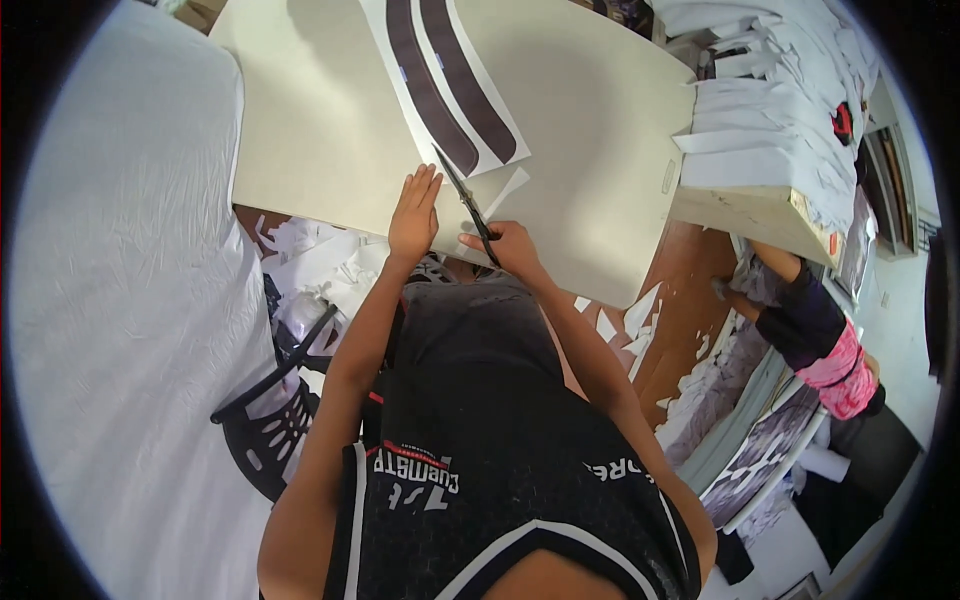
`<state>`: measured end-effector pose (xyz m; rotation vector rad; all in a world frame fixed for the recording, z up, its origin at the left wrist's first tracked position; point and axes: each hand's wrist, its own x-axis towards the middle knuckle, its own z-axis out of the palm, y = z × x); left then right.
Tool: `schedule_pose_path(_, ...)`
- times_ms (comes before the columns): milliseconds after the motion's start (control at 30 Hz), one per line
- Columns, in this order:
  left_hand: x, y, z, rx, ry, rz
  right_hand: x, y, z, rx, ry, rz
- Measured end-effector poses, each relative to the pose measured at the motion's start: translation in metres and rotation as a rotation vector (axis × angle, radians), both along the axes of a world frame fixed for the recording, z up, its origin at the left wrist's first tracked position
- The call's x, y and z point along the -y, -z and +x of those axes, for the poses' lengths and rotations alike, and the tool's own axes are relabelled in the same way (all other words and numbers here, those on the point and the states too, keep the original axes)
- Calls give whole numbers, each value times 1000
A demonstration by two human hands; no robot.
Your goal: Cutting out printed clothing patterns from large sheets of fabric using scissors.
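Observation:
A white paper sheet (440,80) printed with two long dark curved shapes lies on a cream table (590,130). My left hand (414,215) lies flat, fingers together, on the table just below the sheet's near edge. My right hand (510,248) grips the handles of black scissors (462,195), whose blades point up and left into the bottom edge of the paper. A loose white strip (508,190) trails from the cut beside the blades.
White cloth (120,300) covers the surface on my left. Paper scraps (320,265) litter the floor, with a black plastic chair (270,420) beside them. Stacked white sheets (770,120) sit at the right, and another person's arm (810,330) in a dark and pink sleeve reaches in.

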<state>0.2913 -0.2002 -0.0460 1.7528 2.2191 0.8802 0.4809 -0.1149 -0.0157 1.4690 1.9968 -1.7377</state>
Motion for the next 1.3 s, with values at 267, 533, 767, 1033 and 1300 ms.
schedule_pose_path(267,5,-3,2,33,-10,-16,-16,-7,-13,-47,-36,-29)
schedule_pose_path(533,3,-3,-15,53,3,13,-20,-9,-69,-145,110,-95)
schedule_pose_path(767,-9,-4,-22,92,-10,45,-43,0,-117,-209,194,-108)
schedule_pose_path(1033,-2,0,-43,42,47,0,-65,-12,-180,-162,210,-82)
schedule_pose_path(1300,-13,-11,-78,-104,238,-39,-99,-17,-243,-193,298,-32)
